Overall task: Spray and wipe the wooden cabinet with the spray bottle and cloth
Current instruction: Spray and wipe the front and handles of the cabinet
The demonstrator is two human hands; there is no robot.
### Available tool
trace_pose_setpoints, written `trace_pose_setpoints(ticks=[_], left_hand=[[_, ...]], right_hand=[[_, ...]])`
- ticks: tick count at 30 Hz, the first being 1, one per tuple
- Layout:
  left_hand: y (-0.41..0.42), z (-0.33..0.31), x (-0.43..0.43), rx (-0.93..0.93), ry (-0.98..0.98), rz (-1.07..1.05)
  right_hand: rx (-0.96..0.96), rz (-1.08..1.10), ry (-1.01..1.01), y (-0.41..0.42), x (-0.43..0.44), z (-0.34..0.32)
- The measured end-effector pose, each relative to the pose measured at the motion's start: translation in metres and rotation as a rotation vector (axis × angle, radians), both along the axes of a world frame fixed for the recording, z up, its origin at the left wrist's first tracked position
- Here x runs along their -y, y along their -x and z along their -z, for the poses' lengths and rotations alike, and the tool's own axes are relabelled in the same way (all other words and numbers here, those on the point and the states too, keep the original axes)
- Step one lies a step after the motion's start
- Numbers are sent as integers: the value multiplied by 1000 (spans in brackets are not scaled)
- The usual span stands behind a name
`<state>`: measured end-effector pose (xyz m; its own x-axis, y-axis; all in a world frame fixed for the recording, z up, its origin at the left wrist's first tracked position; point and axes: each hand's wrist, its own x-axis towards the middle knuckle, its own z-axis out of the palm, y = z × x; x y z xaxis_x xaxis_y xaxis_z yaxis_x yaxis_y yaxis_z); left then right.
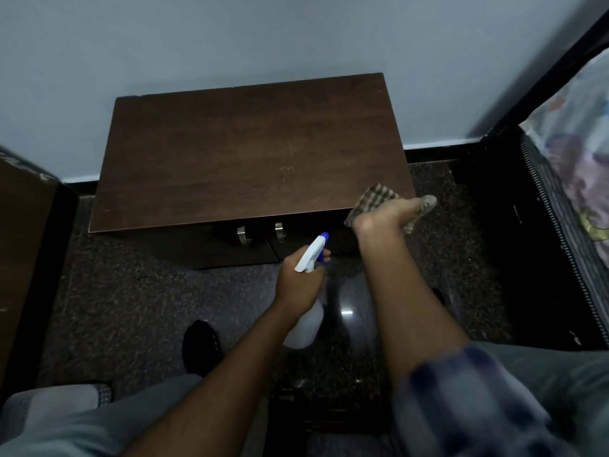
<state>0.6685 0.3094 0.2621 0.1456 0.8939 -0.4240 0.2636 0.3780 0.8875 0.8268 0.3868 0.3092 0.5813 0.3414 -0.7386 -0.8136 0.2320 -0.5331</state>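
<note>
A dark wooden cabinet [250, 153] stands against the pale wall, its top bare, with two metal door handles [260, 234] on its front. My left hand [298, 283] grips the neck of a white spray bottle [311, 258] with a blue nozzle, held in front of the cabinet doors and pointing up toward the top's front edge. My right hand [384, 216] grips a brown ribbed cloth [375, 199] at the cabinet top's front right corner; the cloth overlaps that corner.
A bed with a patterned sheet [573, 153] and dark frame lies at the right. Another brown piece of furniture [23, 245] stands at the left. The floor is dark speckled stone [131, 301]. My foot in a black sock [201, 346] rests on it.
</note>
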Motion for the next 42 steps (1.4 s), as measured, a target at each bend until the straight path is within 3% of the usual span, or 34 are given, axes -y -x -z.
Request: trace_pose_setpoints(ticks=[2,5,8,13,19,24,27,31,34,38,42], left_hand=[[10,2,5,4,16,-30],[15,8,10,28,31,-74],[13,9,11,38,33,-69],[16,14,10,-1,74,-50],[3,42,5,-72,137,70],[-19,64,-7,-58,192,106],[-25,69,-13,-57,187,106],[-9,76,-16,-72,143,57],[13,79,-18,-82,159,26],[30,83,-18,-97,152,-16],[32,85,-19,-53,131,-7]], right_hand=[[-54,47,54,19,-4,1],[-206,-132,-72,42,5,5],[-192,-158,-181,21,-3,7],[-168,-185,-112,14,10,47],[-125,-182,-48,-41,90,98],[-153,-278,75,-16,121,115],[-179,-285,87,12,109,121],[-151,-165,-83,14,40,116],[-237,-90,-2,12,-11,111],[-280,-172,-80,45,5,121],[-251,-105,-120,13,-3,128]])
